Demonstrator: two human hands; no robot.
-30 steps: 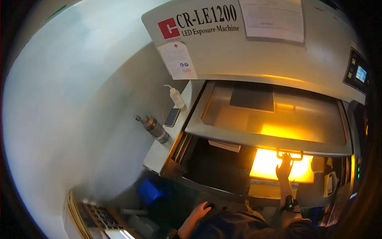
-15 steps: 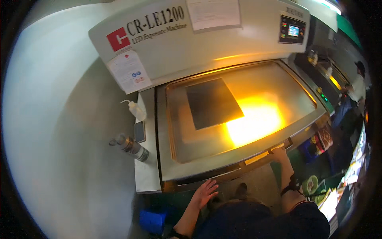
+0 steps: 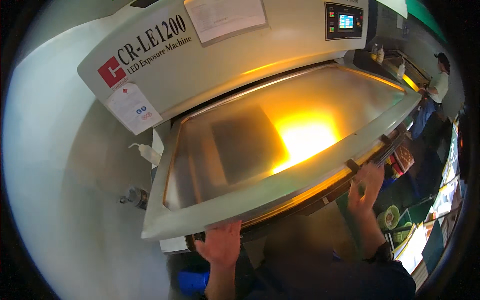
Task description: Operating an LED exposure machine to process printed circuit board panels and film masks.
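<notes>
A wide framed cover (image 3: 200, 219) with a pale rim and a see-through middle stands tilted over the bed of a large machine, its front edge raised. Beneath the middle a dark square sheet (image 3: 247, 145) shows, blurred. My left hand (image 3: 221, 246) is at the front left of the rim with its thumb apart. Its fingertips meet the rim's edge and are partly hidden there. My right hand (image 3: 367, 187) is open, fingers stretched upward beside a dark latch or handle (image 3: 353, 165) on the front edge. Whether it touches cannot be seen.
The machine's light hood (image 3: 215, 65) with a control panel (image 3: 344, 21) rises behind. At left are a squeeze bottle (image 3: 146, 153) and a clear bottle (image 3: 135, 198). A blue bin (image 3: 194, 282) sits below. Another person (image 3: 439, 82) stands at far right.
The cover's front edge has risen off the bed, and the sheet looks blurrier through it. My left hand has moved up to the rim; my right hand has let go of the front handle.
</notes>
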